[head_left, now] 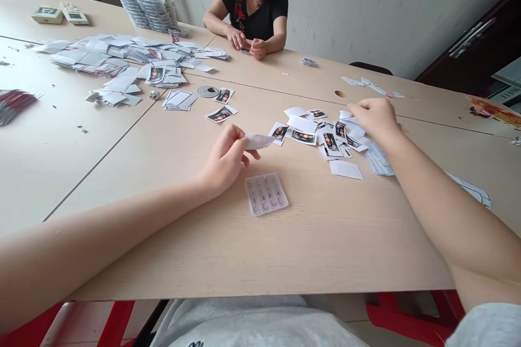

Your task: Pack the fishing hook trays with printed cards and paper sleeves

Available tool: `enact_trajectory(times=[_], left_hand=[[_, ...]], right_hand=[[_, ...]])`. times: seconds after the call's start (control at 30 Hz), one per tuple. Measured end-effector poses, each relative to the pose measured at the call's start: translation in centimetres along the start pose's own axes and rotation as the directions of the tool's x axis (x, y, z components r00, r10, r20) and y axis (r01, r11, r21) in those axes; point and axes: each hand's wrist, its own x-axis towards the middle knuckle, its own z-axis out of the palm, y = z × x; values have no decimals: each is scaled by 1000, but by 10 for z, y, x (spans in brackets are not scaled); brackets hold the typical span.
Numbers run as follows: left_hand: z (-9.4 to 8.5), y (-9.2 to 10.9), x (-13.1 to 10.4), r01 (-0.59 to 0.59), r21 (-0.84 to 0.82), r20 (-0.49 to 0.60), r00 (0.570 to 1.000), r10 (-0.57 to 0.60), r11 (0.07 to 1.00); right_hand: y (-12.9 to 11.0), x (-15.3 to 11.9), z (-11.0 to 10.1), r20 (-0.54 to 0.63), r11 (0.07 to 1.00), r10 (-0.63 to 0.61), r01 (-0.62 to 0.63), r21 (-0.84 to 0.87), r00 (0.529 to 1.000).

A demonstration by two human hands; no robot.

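My left hand [228,157] pinches a small translucent bag [259,141] between thumb and fingers, above the table. Just below it, a clear compartment box [266,194] with several fishing hooks lies flat on the table. My right hand [376,116] is closed over the right edge of a loose pile of printed cards [331,143]; what its fingertips hold, if anything, is too small to make out. Beneath my right wrist lies a stack of pale bluish bags [379,161]. A blank white card [345,169] lies at the near side of the pile.
Across the light wooden table [228,260], a person [260,16] in black works with both hands. Many white packets [97,54] spread over the left side, with stacked packs [148,10] behind. A round metal lid [207,91] and cards lie mid-table.
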Motion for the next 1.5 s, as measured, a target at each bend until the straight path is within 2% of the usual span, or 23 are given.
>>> enact_trajectory(times=[0.03,0.07,0.1,0.17,0.2,0.27,0.4,0.53,0.63,0.73,0.9,1.2,1.4,1.5], left_hand=[[0,-1,-1,-47,66,-22,999,49,997],[0,-2,-2,-92,126,-36,995,98,988],[0,-3,-3,-132,176,-44,989,142,975],[0,-5,-5,-189,251,-41,978,205,950],[0,-6,-6,-211,283,-36,972,230,936],[0,-6,-8,-266,343,1,959,283,901],[-2,-4,-13,-406,448,239,913,331,797],[-5,-5,-14,-552,492,466,820,332,673],[-7,-6,-12,-622,504,569,761,311,599],[-7,-6,-11,-618,539,598,759,257,572],[-7,-4,-8,-580,550,588,780,215,600],[-10,-4,-4,-575,567,601,778,181,589],[-13,-1,-1,-618,508,611,749,254,599],[-13,-4,1,-628,513,623,741,249,585]], right_hand=[[-16,-21,1,105,995,-33,23,97,994],[-32,-43,4,205,980,-139,103,173,969],[-47,-65,7,256,949,-276,221,224,926],[-72,-103,16,297,859,-509,455,235,808],[-81,-117,22,313,820,-572,524,230,758],[-90,-133,35,331,777,-629,589,222,704],[-86,-130,56,293,768,-639,610,195,711],[-73,-120,65,278,764,-642,626,156,714],[-68,-118,69,290,782,-620,603,157,729],[-67,-117,72,308,799,-598,580,157,740],[-67,-116,75,268,796,-604,578,178,750],[-66,-115,75,270,807,-591,558,194,760],[-64,-117,76,256,797,-604,572,195,755],[-62,-117,77,253,792,-611,583,183,750]])
